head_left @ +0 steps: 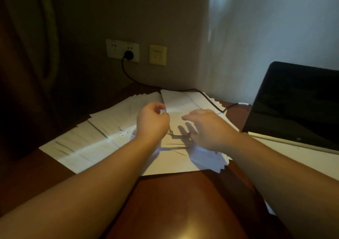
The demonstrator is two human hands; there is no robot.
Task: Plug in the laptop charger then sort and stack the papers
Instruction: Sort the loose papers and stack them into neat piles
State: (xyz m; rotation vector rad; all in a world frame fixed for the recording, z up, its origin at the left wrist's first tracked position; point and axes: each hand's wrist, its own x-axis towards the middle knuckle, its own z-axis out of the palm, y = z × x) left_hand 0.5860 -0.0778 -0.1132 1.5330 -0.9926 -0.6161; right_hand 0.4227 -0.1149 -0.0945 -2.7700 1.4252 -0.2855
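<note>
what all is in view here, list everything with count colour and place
papers: many, white, fanned across the desk's far half
raised sheet: one, white, centre, above the spread
desk: one, reddish-brown wood, near foreground
plug: one, black, in the right wall socket
cable: one, black, from plug over the papers toward the laptop
wall sockets: two, white, on the wall
yellowish wall plate: one, right of sockets
laptop: one, black, open, right
curtain: dark, left
left hand: grip on the raised sheet's edge
right hand: fingers spread over the papers
</note>
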